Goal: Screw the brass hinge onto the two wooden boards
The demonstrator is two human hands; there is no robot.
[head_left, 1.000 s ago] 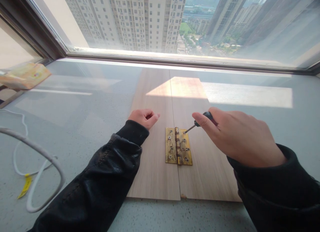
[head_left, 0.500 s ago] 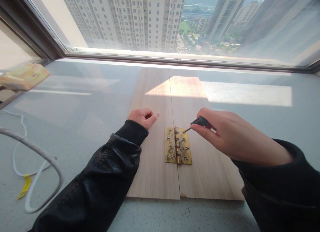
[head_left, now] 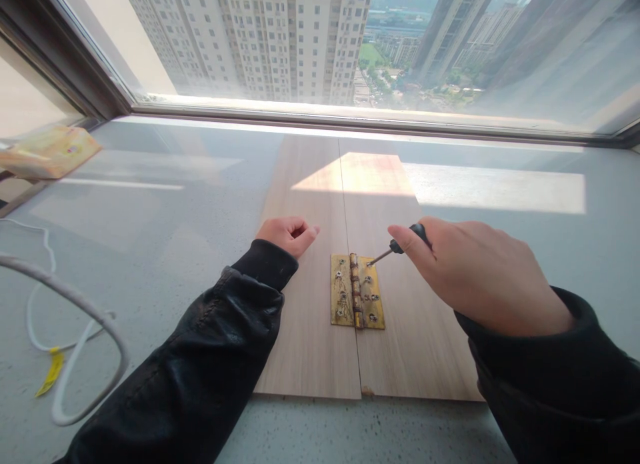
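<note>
Two light wooden boards [head_left: 310, 204] lie side by side on a grey sill, joined by a worn brass hinge [head_left: 357, 300] across their seam. My right hand [head_left: 475, 271] is closed around a black-handled screwdriver [head_left: 400, 246]; its tip sits in the top screw of the hinge's right leaf. My left hand [head_left: 287, 235] rests on the left board just left of the hinge, its fingers curled in loosely, and nothing shows in them.
The grey stone sill [head_left: 165, 204] runs under a large window [head_left: 320, 44]. A white cable [head_left: 75, 324] with a yellow tag [head_left: 49, 374] loops at the left. A yellowish packet [head_left: 47, 151] lies at the far left corner.
My right hand rolled on the screwdriver: half a second ago it was turned over with the handle lower, and now it is back as before. The left hand and boards stayed put.
</note>
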